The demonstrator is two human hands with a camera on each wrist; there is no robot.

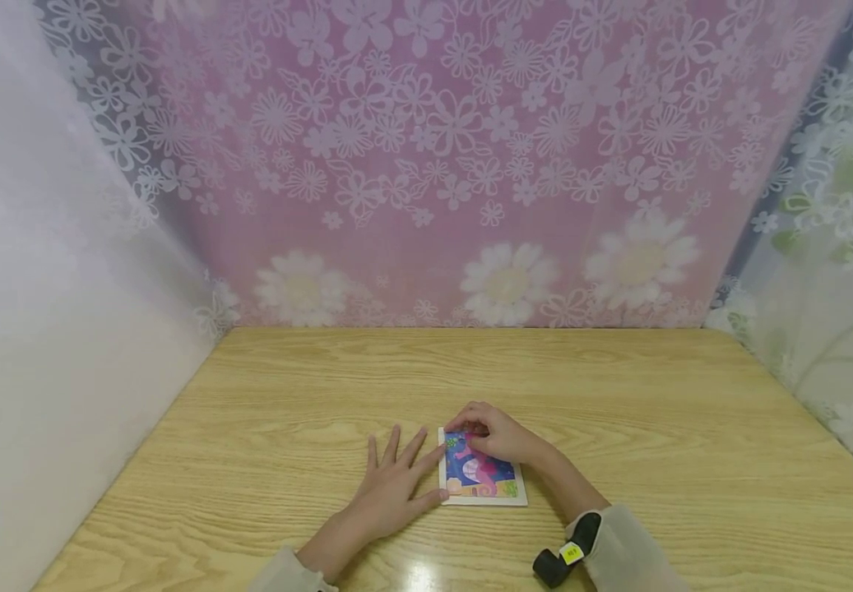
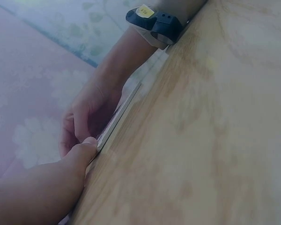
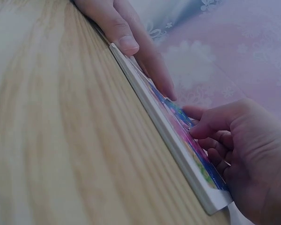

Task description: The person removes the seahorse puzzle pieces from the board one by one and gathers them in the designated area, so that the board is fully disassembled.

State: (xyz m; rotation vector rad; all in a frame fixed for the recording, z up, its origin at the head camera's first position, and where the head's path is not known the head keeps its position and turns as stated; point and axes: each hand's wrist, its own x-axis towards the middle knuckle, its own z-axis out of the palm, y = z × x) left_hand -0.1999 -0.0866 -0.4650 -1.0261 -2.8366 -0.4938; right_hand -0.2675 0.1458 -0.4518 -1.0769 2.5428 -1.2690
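Observation:
A small square picture puzzle (image 1: pixel 481 477) of a pink seahorse on blue lies on the table, set in a raised white frame (image 3: pixel 145 101). My left hand (image 1: pixel 389 493) rests flat at its left side with fingers spread. The left thumb and forefinger touch the frame's left border. Over the upper part of the picture, my right hand (image 1: pixel 503 436) bends its fingers, thumb and forefinger pinching at a puzzle piece near the top left corner. The right thumb (image 3: pixel 203 124) meets the picture's surface. Much of that piece is hidden under the fingers.
The wood-grain table (image 1: pixel 308 386) reaches back to a pink flowered curtain (image 1: pixel 426 164). Pale cloth hangs at the left and right sides. A black strap with a yellow label (image 1: pixel 570 552) is on the right wrist, close over the table.

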